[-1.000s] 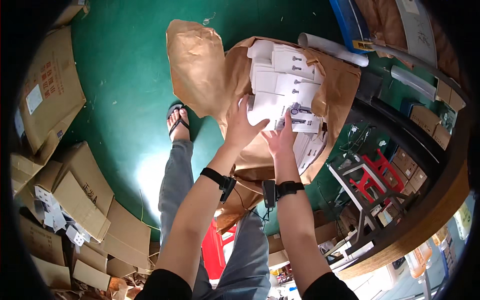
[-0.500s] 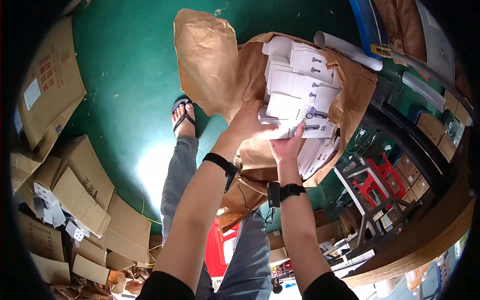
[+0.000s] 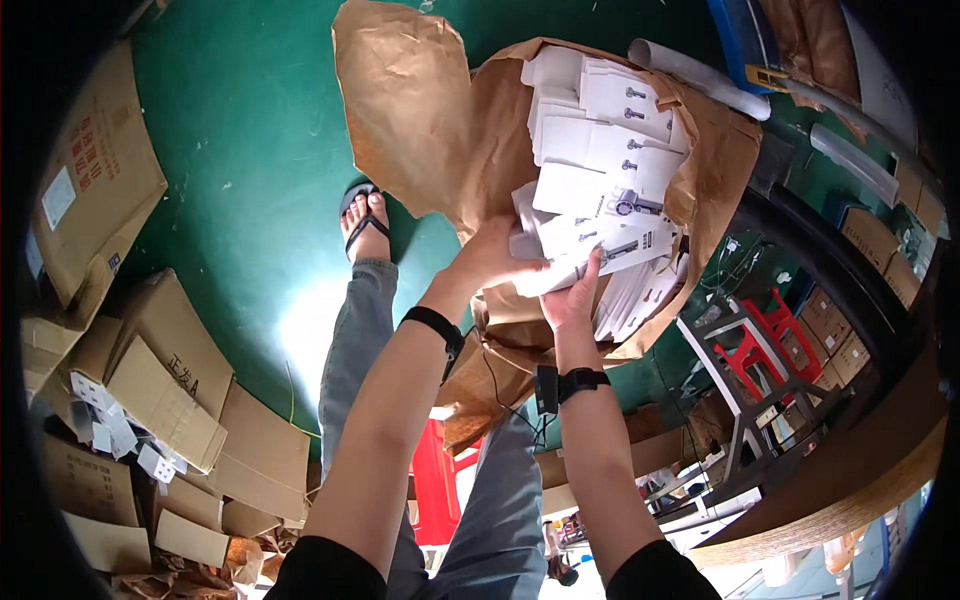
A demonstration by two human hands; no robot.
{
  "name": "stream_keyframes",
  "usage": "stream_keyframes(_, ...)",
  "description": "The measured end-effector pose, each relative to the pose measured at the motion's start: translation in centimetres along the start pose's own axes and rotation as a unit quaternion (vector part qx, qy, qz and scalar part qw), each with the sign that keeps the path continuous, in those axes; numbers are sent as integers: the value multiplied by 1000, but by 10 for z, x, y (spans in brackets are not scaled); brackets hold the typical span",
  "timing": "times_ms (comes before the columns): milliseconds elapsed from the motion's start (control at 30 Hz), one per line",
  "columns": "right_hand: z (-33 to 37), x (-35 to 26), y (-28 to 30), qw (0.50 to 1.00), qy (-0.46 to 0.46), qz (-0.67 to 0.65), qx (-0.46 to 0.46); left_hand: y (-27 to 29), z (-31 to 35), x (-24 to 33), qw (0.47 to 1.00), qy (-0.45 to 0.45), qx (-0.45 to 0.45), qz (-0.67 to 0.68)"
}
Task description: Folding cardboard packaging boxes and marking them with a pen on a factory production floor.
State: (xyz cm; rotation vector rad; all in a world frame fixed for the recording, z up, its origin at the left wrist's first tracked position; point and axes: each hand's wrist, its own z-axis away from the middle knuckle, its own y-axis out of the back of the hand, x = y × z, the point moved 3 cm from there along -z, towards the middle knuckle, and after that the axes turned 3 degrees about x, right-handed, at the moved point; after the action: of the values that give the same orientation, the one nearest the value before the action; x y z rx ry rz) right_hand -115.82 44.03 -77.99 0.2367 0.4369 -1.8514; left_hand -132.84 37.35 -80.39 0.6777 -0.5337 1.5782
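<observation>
A large brown kraft paper wrapping [image 3: 410, 110] lies torn open in front of me, full of flat white printed cartons [image 3: 585, 150] in overlapping layers. At its near side, a small stack of these flat cartons [image 3: 625, 250] is between my hands and slightly tilted. My left hand [image 3: 490, 258] is closed around the stack's left end, its fingers partly hidden behind the cartons. My right hand [image 3: 570, 302] grips the near edge, thumb on top and the other fingers out of sight underneath. Each wrist wears a black strap.
Open cardboard boxes [image 3: 165, 370] stand along the left. White tubes [image 3: 700, 78] lie beyond the wrapping, with a black padded bar [image 3: 840, 265] at right. A red stool [image 3: 435, 490] is beneath me, and a brown-edged tabletop [image 3: 850, 510] curves along the lower right.
The stack in my hands has tilted, its right end rising and its left end dropping slightly toward me. My left hand has shifted a little nearer. Both hands keep their grip.
</observation>
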Motion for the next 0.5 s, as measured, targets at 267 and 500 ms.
stream_keyframes(267,61,0,24,990,44,105,85,-31,61,-31,997,6,-32,65)
stream_keyframes(500,231,-40,-97,962,162,197,-93,-2,92,-76,989,50,97,105)
